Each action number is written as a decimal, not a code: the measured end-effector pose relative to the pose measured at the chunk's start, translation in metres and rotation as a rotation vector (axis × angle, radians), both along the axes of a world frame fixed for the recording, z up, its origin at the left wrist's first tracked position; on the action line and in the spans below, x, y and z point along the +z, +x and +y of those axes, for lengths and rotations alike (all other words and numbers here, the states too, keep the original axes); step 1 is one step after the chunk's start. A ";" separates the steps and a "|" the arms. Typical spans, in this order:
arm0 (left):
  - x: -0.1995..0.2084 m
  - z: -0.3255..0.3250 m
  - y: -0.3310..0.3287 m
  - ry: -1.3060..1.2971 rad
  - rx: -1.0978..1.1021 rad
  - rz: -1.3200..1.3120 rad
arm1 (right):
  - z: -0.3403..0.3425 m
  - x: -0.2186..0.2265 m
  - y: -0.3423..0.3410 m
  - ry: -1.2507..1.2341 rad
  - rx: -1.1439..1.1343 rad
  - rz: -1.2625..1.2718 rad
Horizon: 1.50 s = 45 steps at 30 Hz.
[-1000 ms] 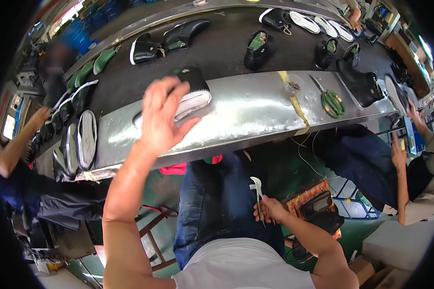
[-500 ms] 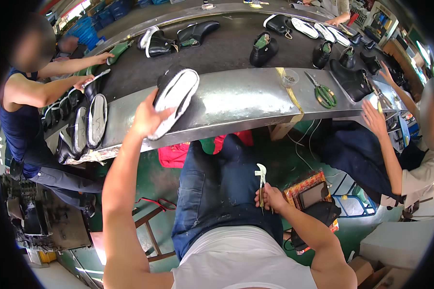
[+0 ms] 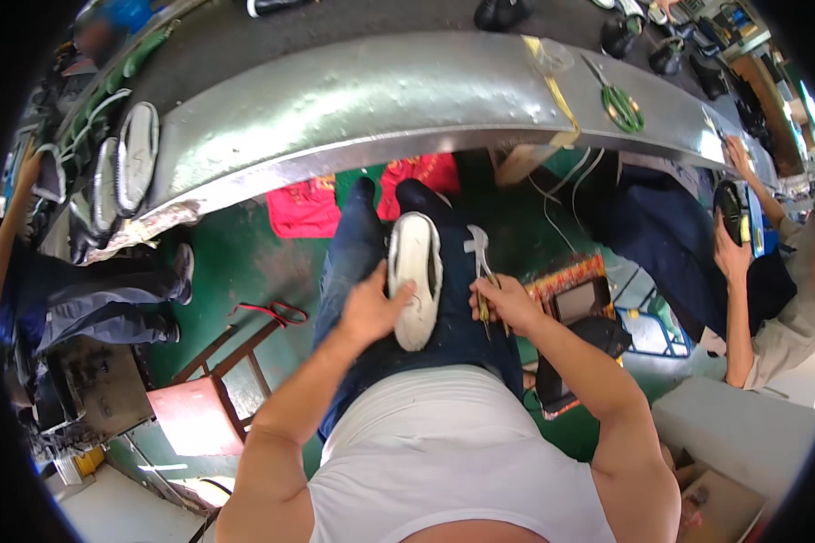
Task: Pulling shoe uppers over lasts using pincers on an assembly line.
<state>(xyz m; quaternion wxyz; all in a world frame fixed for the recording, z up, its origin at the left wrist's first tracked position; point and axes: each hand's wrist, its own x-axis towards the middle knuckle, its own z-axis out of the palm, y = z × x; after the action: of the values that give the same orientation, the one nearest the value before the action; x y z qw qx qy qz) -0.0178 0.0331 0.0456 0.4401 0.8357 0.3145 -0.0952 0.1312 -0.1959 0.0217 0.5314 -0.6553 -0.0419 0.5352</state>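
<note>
A black shoe with a white sole (image 3: 415,262) lies sole-up over my thighs. My left hand (image 3: 371,306) grips it from the left side, the thumb pressed on the sole. Just to the right, my right hand (image 3: 509,306) is closed around the handles of silver lasting pincers (image 3: 478,246). The pincers' head points toward the bench, apart from the shoe. The upper of the shoe is mostly hidden beneath its sole.
The metal-edged bench (image 3: 335,109) curves ahead, bearing green-handled scissors (image 3: 620,104) and several shoes. White-soled shoes (image 3: 138,158) line its left end. At right, a co-worker's hand (image 3: 732,253) holds a black shoe. A wooden stool (image 3: 199,412) stands at lower left.
My left hand has brought the shoe from the bench edge down onto my lap. My right hand, still holding the pincers, has moved slightly up. The view has tilted down.
</note>
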 end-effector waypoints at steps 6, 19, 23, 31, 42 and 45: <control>-0.054 0.054 0.055 0.429 -0.069 -0.573 | 0.004 0.026 -0.012 0.087 0.085 -0.084; 0.008 0.042 0.025 -0.393 -0.186 -0.587 | 0.021 0.075 -0.024 0.152 0.300 -0.160; 0.011 0.043 0.015 -0.272 -0.211 -0.593 | 0.029 0.088 -0.020 0.190 0.383 0.092; -0.032 0.047 0.013 -0.304 -0.034 -0.583 | 0.056 0.059 -0.023 -0.045 0.466 -0.414; -0.017 0.060 0.034 -0.809 0.044 -0.355 | 0.048 0.055 -0.038 -0.150 0.485 -0.798; -0.022 0.052 0.041 -0.730 0.093 -0.336 | 0.046 0.059 -0.028 -0.187 0.549 -0.905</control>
<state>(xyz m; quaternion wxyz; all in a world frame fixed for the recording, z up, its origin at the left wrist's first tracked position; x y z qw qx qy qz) 0.0232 0.0855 0.0232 0.7569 0.6135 0.2210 -0.0428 0.1030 -0.1496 0.0811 0.2401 -0.8302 -0.3886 0.3197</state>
